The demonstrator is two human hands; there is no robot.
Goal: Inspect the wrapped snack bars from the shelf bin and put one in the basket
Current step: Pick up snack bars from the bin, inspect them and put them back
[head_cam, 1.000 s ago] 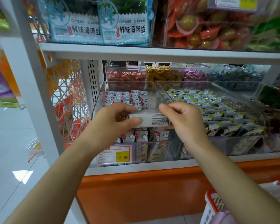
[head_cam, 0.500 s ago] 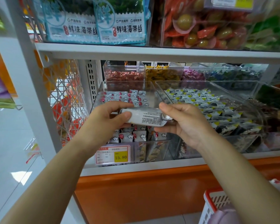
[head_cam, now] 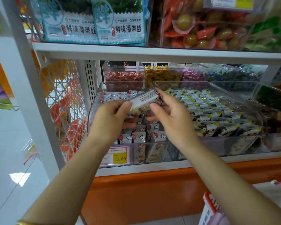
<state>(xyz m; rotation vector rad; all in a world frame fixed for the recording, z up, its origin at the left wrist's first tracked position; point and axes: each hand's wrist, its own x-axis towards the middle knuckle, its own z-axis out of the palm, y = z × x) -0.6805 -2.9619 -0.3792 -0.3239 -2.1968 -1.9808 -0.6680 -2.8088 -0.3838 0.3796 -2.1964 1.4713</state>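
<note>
A wrapped snack bar (head_cam: 144, 101), white with small print and a clear strip showing the filling, is held tilted above the clear shelf bin (head_cam: 94, 111). My left hand (head_cam: 113, 117) pinches its lower left end with thumb and fingers. My right hand (head_cam: 167, 114) holds its upper right end, forefinger on top and thumb at its underside. The bin holds several more bars (head_cam: 139, 137) in white wrappers with red dots. The red and white basket (head_cam: 209, 207) shows at the lower right, partly hidden by my right forearm.
A second clear bin (head_cam: 217, 111) of yellow-tipped wrapped snacks stands to the right. Smaller bins of candy (head_cam: 123, 77) sit behind. A yellow price tag (head_cam: 119, 158) reads 15.80. The upper shelf (head_cam: 152, 53) carries seaweed packs. An orange base panel (head_cam: 136, 195) runs below.
The bar has been turned from level to tilted, right end up, now showing its clear strip. Both hands have kept hold of it and risen slightly.
</note>
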